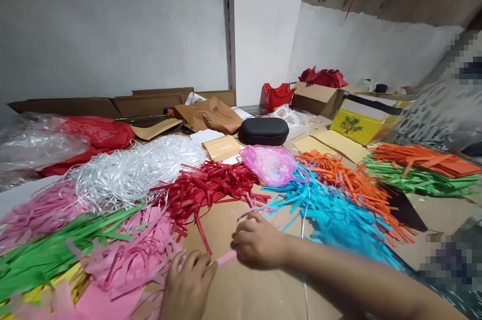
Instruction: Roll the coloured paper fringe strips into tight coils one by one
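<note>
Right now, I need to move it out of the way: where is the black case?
In the head view, the black case sits just right of centre, directly beyond the pink plastic bag, with the white plastic bag to its right.

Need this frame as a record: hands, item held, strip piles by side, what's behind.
left hand: holding a pink strip
right hand: holding the same strip
strip: straight between the hands
left of hands: pink strips, green strips, white strands
right of hands: blue strips, orange strips
beyond hands: red strips, pink plastic bag
behind piles: black case, yellow box
</note>
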A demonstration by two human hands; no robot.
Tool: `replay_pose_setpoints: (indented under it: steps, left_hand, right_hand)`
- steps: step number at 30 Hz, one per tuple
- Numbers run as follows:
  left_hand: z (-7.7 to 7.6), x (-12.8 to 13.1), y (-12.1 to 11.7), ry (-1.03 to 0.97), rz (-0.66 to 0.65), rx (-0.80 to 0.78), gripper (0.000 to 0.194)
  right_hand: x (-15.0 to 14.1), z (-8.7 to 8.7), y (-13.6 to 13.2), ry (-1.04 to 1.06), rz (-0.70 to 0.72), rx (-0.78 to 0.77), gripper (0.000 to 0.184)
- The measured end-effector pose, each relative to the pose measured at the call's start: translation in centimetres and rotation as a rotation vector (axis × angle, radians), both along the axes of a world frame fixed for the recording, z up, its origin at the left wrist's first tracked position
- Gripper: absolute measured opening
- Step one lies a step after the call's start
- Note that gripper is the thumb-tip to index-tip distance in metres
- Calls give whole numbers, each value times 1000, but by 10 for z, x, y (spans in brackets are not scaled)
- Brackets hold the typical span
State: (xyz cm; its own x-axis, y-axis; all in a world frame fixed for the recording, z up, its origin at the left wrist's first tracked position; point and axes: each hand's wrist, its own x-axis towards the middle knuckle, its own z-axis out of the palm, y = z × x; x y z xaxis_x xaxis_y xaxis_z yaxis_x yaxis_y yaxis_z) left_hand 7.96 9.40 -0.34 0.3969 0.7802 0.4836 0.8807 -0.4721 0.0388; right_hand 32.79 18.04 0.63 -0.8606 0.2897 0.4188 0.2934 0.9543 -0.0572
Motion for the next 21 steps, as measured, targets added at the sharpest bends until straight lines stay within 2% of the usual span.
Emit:
replay_pose_setpoints:
  steps: [2,4,7,9,15,17,19,21]
  left_hand:
    - [2,7,1,-25,-5,28,20]
    - [4,11,4,-22,-10,28,16]
    - [7,13,10,-18,-20,34,22]
    - [6,14,12,-24,-16,46,25]
    - [0,13,4,-55,-5,71,31]
    - [-3,3,3,-68,-26,25,27]
    - [-9,-9,5,-104,-30,-116,17]
    - [-15,-19,8,-166,20,-313,11]
  right_hand:
    - [-1,2,1,-57,13,104,18]
    - [-5,2,2,-72,-19,97,18]
    - [-12,3,3,-40,-106,43,9]
    - [-18,4,0,-27,-148,35,11]
    - [-24,-2,-17,-95,-134,175,17]
    - [-17,-7,-17,-69,-156,109,17]
    - [-8,-11,-14,-17,-195,-83,14]
    - [-2,-13,-10,16,-257,-291,10]
